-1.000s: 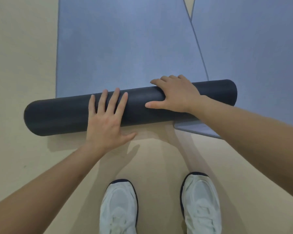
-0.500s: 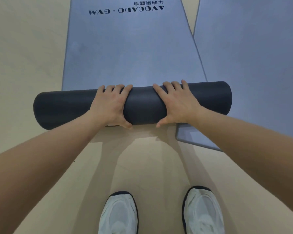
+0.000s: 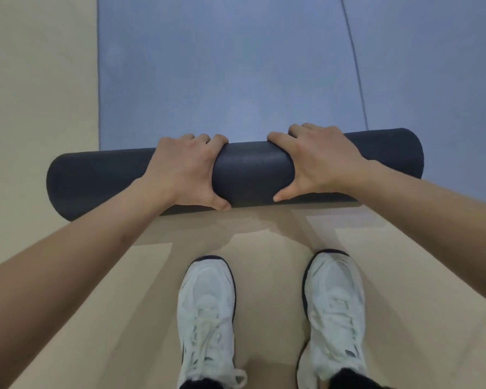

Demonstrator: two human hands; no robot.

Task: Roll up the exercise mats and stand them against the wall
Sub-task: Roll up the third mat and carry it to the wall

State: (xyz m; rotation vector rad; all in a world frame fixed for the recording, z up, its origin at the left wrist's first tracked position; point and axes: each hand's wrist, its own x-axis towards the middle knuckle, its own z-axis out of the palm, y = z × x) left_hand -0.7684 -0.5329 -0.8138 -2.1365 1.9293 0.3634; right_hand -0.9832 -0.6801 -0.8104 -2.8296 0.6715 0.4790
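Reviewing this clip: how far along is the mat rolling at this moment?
Done: a thick dark roll is already wound. In hand: the left hand and right hand grip the roll, fingers curled over its far side. Left: the flat stretch ahead of it is unrolled, a second mat beside it lies flat, and no wall is in view.
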